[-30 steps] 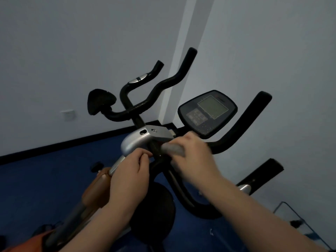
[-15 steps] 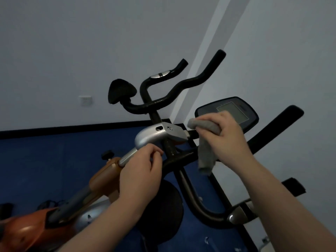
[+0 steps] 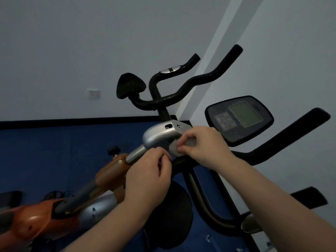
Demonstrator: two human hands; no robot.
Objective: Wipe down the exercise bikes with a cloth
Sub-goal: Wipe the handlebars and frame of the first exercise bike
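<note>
An orange and silver exercise bike (image 3: pixel 109 177) lies across the middle of the view, with a silver stem housing (image 3: pixel 160 135) and black handlebars (image 3: pixel 183 91). My right hand (image 3: pixel 205 148) is shut on a bunched grey cloth (image 3: pixel 175 147) and presses it against the lower right side of the silver housing. My left hand (image 3: pixel 151 177) is curled around the silver stem tube just below that housing. A black console (image 3: pixel 238 119) with a grey screen sits right of my right hand. Most of the cloth is hidden inside my fingers.
Black padded arm grips (image 3: pixel 291 135) reach out to the right of the console. A round black disc (image 3: pixel 172 215) hangs below my hands. Blue floor (image 3: pixel 54 151) meets a grey wall with a black skirting and a wall socket (image 3: pixel 93 94).
My right hand has brought the cloth down and left from beside the console onto the silver housing. The cloth no longer hangs loose. My left hand stays on the stem.
</note>
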